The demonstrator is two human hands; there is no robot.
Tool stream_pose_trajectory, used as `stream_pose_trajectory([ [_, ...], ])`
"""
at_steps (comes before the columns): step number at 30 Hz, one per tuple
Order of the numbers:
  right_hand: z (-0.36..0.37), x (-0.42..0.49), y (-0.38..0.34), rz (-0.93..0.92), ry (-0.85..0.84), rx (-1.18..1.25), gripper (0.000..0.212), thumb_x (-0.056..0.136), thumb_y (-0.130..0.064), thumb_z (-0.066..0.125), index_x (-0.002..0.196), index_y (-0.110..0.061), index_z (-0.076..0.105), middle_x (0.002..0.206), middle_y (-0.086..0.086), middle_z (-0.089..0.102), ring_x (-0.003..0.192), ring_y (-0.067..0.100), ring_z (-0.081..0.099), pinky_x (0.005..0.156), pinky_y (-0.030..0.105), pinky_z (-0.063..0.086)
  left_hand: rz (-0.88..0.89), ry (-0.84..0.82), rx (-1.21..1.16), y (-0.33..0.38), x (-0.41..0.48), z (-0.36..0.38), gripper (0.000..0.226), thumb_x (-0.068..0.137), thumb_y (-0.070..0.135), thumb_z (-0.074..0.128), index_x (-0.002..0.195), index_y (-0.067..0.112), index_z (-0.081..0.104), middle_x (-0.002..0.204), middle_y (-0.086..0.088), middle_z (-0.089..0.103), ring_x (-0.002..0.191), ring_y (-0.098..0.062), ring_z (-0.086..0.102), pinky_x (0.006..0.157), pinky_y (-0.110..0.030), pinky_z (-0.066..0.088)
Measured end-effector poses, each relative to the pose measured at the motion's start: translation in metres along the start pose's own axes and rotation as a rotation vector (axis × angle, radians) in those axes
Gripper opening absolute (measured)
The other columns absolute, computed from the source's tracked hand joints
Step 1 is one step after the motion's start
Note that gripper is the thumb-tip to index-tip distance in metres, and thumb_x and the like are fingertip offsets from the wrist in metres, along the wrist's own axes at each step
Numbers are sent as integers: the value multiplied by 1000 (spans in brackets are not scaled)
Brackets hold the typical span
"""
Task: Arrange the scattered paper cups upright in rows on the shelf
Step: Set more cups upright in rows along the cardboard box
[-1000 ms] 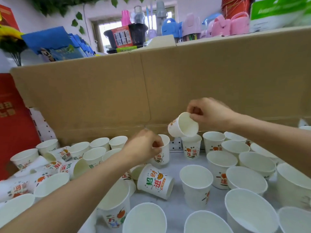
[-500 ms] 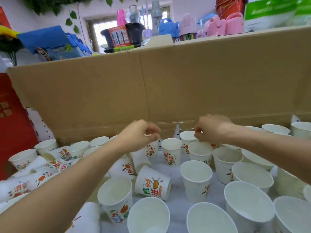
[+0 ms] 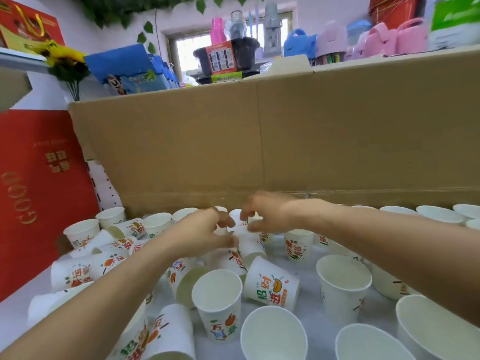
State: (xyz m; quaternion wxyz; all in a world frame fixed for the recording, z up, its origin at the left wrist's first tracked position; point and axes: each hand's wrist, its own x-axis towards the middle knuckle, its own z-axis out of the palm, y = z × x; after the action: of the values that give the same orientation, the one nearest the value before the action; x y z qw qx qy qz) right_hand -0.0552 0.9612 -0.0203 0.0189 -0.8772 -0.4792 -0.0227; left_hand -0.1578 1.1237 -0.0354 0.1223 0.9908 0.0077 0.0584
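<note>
Paper cups (image 3: 271, 289): lying tipped, awaiting righting.
Left hand (image 3: 205, 235): curling at blurred cup (image 3: 249, 245); grip unclear.
Right hand (image 3: 267, 214): likewise, probably steadying it.

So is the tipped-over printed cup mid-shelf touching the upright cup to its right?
Apart. Head view shows bare shelf between the tipped-over cup and the upright cup.

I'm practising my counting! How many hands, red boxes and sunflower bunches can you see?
Hands: 2, the left hand and the right hand
Red boxes: 2
Sunflower bunch: 1
Total: 5
</note>
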Motion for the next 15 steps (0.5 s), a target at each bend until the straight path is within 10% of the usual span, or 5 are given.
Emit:
stream_pose_trajectory([
  [9,11,9,-9,112,-204,156,74,77,-45,74,140,-23,41,134,-6,48,119,18,48,93,31,41,-50,-100,44,-8,-13,0,58,74,52,73,127,38,53,105,17,55,98,-10,56,87,-28,49],
  [15,6,-7,-1,60,-12,50,9,83,-19,67,75,-15,67,72,-1,64,65,19,58,63,36,50,8,-13,78,-18,-3,7,32,91,34,58,123,36,61,107,7,67,101,-15,59,88,-31,49],
])
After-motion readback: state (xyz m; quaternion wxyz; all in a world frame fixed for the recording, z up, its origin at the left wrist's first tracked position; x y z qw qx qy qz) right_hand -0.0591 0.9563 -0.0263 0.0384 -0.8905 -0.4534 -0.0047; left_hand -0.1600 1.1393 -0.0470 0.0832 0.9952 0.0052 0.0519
